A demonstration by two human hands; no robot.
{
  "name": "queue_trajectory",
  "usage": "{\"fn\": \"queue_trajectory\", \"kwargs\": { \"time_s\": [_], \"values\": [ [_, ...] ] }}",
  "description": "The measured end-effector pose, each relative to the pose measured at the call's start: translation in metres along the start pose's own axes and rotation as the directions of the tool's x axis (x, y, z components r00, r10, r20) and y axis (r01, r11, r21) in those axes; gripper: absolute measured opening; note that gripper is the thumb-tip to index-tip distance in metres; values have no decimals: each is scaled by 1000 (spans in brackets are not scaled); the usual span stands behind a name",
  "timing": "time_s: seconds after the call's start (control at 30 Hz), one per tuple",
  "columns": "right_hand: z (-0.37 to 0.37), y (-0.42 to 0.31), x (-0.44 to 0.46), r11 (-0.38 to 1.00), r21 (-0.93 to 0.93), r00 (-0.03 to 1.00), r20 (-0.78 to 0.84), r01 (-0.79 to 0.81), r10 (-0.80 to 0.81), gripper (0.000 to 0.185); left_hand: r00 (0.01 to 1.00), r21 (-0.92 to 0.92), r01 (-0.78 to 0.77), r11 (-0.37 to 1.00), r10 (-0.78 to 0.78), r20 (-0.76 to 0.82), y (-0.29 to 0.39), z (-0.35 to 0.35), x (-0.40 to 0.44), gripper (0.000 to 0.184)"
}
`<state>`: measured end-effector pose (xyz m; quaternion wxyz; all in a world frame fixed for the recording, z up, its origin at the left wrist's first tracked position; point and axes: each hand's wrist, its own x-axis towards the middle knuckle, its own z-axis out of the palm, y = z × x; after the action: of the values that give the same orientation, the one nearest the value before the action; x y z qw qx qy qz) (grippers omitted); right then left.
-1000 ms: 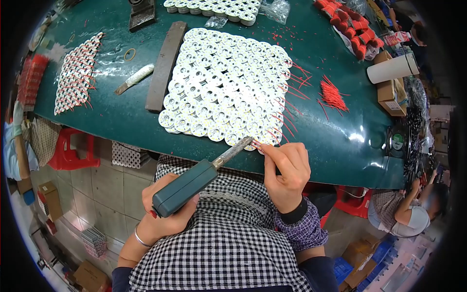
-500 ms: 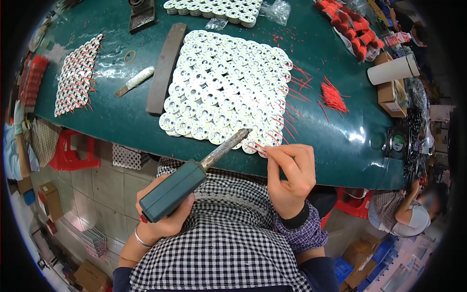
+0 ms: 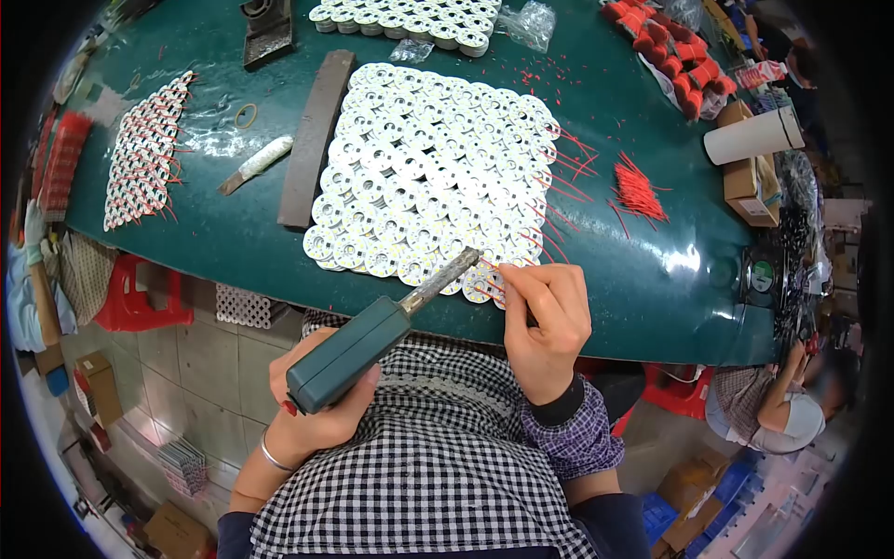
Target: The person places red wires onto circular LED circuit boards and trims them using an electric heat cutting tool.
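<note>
In the head view, the person's left hand (image 3: 331,419) is wrapped around the dark green, box-shaped handle of a soldering tool with a worn metal shaft (image 3: 349,357). The shaft slants up to the near right corner of a layered panel of round white circuit discs (image 3: 410,158), which lies on a dark green tabletop (image 3: 652,307). Whether the tip touches a disc cannot be made out.

The right hand (image 3: 549,321) is just beside that corner, thumb and forefinger closed in a narrow pinch that appears to hold a thin red wire (image 3: 494,266); the fingertips partly hide it.

As for progress, thin red wires stick out along the panel's right edge, so that outer column looks largely wired, with the near corner being worked. The columns to the left show no wires, so most of this face appears undone. A pile of loose red wires (image 3: 640,191) lies to the right of the panel. Well apart on the left, a smaller-looking disc panel threaded with red wires (image 3: 147,154) seems wired throughout. Beyond, a stack of white disc panels (image 3: 400,17) shows no red wires.
</note>
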<state>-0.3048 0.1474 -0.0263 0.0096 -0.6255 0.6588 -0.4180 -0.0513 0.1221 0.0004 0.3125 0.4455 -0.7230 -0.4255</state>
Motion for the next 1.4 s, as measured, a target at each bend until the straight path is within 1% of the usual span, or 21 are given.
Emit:
{"fn": "queue_trajectory", "kwargs": {
  "time_s": [0.1,0.2,0.27,0.37,0.6,0.67,0.87,0.97,1.03,1.13,1.17,1.2,1.23,1.3,1.33,1.4],
  "values": [
    [0,0,0,1000,0,1000,3,-9,9,30,1000,-29,24,999,-24,5,-2,1,0,21],
    [0,-1,1,1000,-1,1000,3,-13,13,30,1000,-18,-11,1000,11,0,-1,1,2,21],
    [0,-1,1,1000,-2,1000,3,-15,15,29,1000,-40,17,999,-17,-7,-1,2,1,20],
    [0,-2,2,1000,2,1000,-3,-19,19,29,1000,-5,13,1000,-13,7,1,1,2,20],
    [-1,-6,5,999,-20,999,12,-39,39,27,999,-11,39,999,-39,21,-4,1,-2,21],
    [-2,-6,5,999,-25,999,15,-46,46,27,999,-54,32,998,-33,-9,-10,2,-7,24],
    [-3,-7,6,998,-31,998,19,-53,54,26,998,-23,13,1000,-14,-60,-11,-3,-13,28],
    [-8,-9,9,996,-56,996,48,-67,70,22,998,-8,7,1000,-8,-61,-10,-3,-10,27],
    [-18,-12,17,996,9,989,121,-84,82,17,998,-21,3,1000,-5,-70,-11,-2,-8,27],
    [-40,6,37,998,-47,994,96,-44,48,13,996,0,-15,1000,15,-86,-16,0,-10,28],
    [-45,15,48,995,-88,997,52,-55,60,11,994,-43,4,999,-9,-113,-16,0,-10,28],
    [-50,32,58,988,-154,999,30,-12,17,8,990,-85,23,996,-35,-139,-17,1,-9,28],
    [-52,52,69,977,-215,1000,19,11,-7,7,990,-89,16,996,-28,-137,-17,1,-8,28],
    [-52,93,89,960,-277,996,87,49,-26,11,991,-71,-19,997,10,-131,-17,1,-6,27],
    [-50,106,97,972,-234,989,148,24,11,13,991,-61,-35,998,27,-130,-17,0,-6,26],
    [-48,126,111,977,-182,963,263,114,-63,15,988,-38,-55,998,48,-150,-18,1,-7,26]
  ]
}}
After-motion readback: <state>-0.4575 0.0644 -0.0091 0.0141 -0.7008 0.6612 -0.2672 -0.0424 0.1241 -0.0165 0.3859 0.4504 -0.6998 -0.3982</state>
